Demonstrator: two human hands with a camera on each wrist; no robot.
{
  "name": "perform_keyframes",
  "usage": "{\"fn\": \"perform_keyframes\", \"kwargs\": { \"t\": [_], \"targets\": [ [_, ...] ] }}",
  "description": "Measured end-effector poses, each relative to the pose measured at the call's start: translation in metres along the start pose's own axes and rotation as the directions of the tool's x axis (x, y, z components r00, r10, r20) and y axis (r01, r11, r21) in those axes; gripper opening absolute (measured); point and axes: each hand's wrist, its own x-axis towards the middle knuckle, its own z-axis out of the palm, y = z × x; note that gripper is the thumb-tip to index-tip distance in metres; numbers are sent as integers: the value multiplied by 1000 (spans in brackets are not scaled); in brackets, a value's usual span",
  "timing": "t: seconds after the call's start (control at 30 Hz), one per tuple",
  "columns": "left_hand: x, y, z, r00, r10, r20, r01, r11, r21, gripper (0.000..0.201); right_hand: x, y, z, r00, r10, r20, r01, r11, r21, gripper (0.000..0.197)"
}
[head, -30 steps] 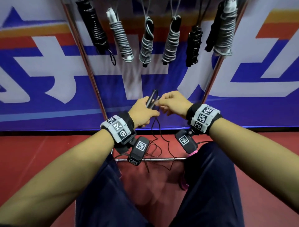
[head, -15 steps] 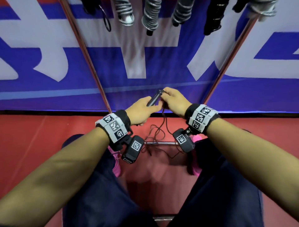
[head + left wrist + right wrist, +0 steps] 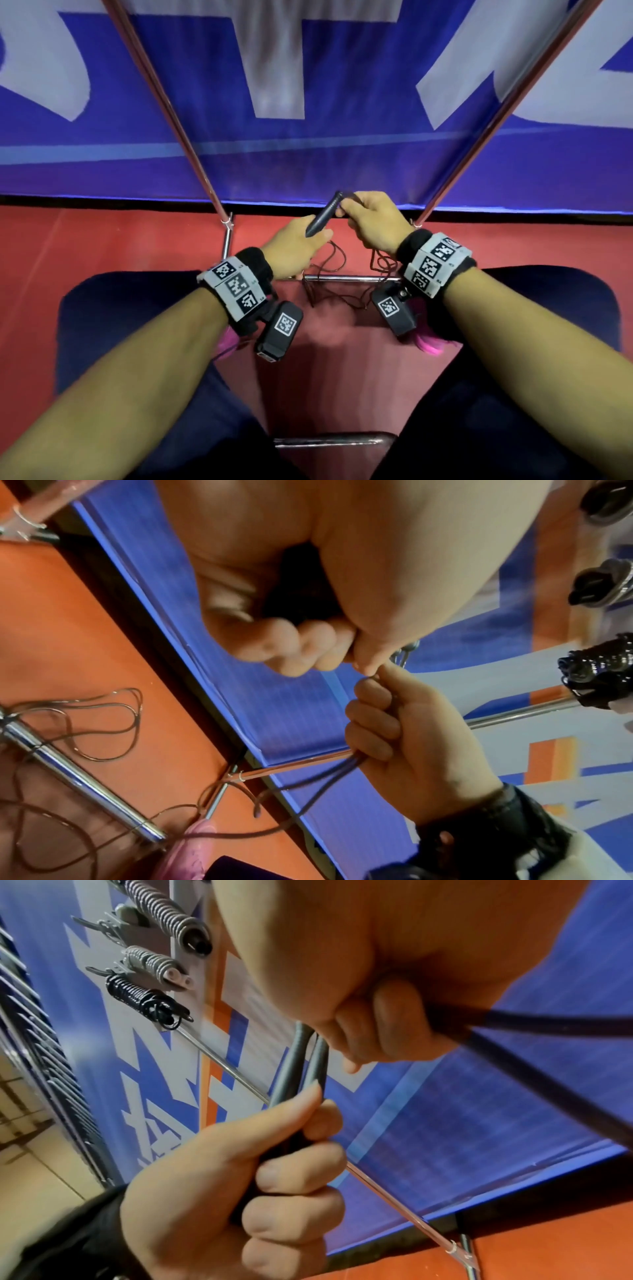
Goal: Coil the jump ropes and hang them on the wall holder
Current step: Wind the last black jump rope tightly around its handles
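Note:
My left hand point(image 3: 296, 245) grips two dark grey jump rope handles point(image 3: 322, 217) held side by side, tips slanting up and to the right. My right hand point(image 3: 371, 221) pinches the thin dark cord point(image 3: 329, 284) just past the handle tips. In the right wrist view the handles point(image 3: 308, 1064) stick up out of the left hand point(image 3: 257, 1177), and two cord strands point(image 3: 514, 1023) run out from the right hand point(image 3: 380, 1015). The rest of the cord point(image 3: 85, 723) lies in loose loops on the red floor, over a chrome bar point(image 3: 78, 777).
Two slanted metal rack poles point(image 3: 164, 92) point(image 3: 507, 102) rise in front of a blue and white banner point(image 3: 308, 154). Coiled ropes point(image 3: 147, 1001) hang on the rack above. A second bar point(image 3: 335, 438) crosses the floor between my knees. Pink shoes point(image 3: 428, 342) are beside the cord.
The head view has tilted down, so the hung ropes have left it. The handles have tipped from upright to slanted. Both hands keep their hold.

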Motion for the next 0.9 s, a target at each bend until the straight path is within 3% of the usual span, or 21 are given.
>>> {"fn": "perform_keyframes", "kwargs": {
  "t": [0.2,0.3,0.47,0.6,0.73,0.9],
  "targets": [
    [13,8,7,1000,9,-13,-13,948,-317,34,15,-10,3,998,-62,-28,65,992,109,31],
    [18,8,6,999,-35,-25,24,936,-352,34,19,-10,3,997,-78,-26,80,994,80,27],
    [12,14,-1,997,-81,-17,68,919,-388,27,22,-1,2,999,-4,42,3,1000,22,39],
    [10,37,-5,990,-140,-6,122,888,-443,10,12,-7,-1,998,-14,64,8,995,95,26],
    [15,53,-7,977,-212,24,186,791,-583,7,11,-7,-9,995,-85,-51,90,990,111,12],
    [22,35,1,970,-231,69,211,676,-706,18,7,-6,-12,991,-84,-103,97,987,129,16]
  ]
}}
